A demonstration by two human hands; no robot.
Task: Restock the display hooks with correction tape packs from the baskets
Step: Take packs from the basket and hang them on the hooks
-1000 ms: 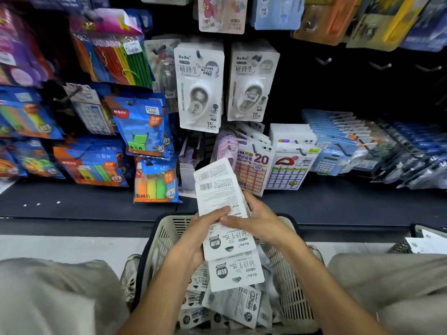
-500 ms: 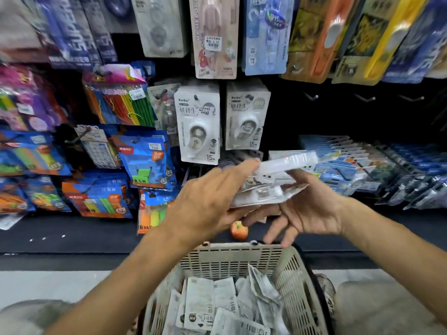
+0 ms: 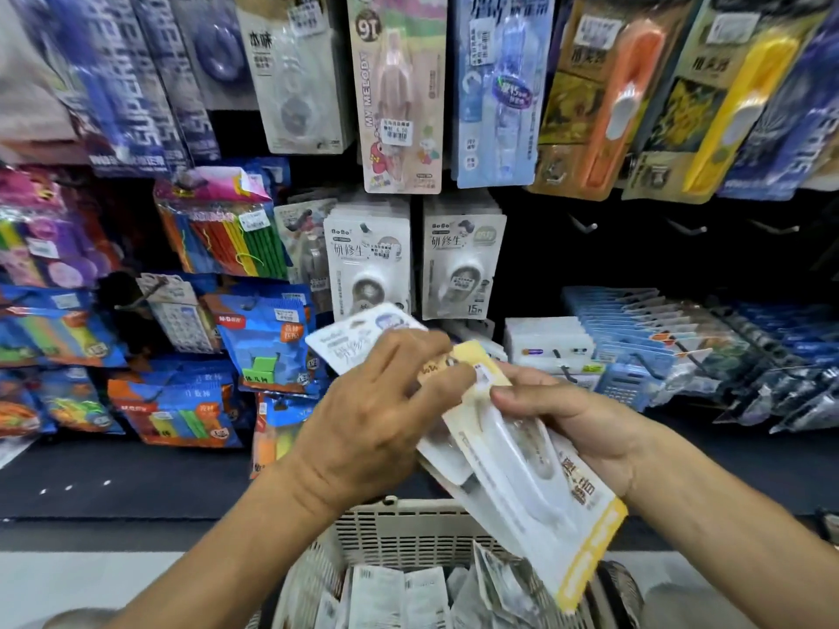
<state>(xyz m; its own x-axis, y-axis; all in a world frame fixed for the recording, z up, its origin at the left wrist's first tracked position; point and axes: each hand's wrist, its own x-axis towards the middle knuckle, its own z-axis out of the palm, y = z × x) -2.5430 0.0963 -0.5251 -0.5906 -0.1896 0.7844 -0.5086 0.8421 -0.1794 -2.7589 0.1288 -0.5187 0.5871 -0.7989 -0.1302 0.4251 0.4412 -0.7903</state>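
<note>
Correction tape packs (image 3: 531, 460) — white blister cards with a yellow edge — sit fanned between both hands above a cream basket (image 3: 399, 524), before a dark shelf (image 3: 136, 474) and crowded display hooks (image 3: 585, 227). The left hand (image 3: 367, 429) pinches one card; the right hand (image 3: 576, 419) grips the stack.

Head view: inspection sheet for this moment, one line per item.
Surface: dark shelf ledge below the hooks, goods leaning on it.
Job's things: white correction tape packs fanned in both hands; one white pack lifted out on the left; more loose in the beige slotted plastic basket; two hooks of matching white packs.
Clutter: blue sticky-note packs, coloured stick bundle.
Grippers: left hand grips the lifted pack; right hand holds the stack.
Cables: nothing seen.
Surroundings: bare metal hooks on the dark panel at right.
</note>
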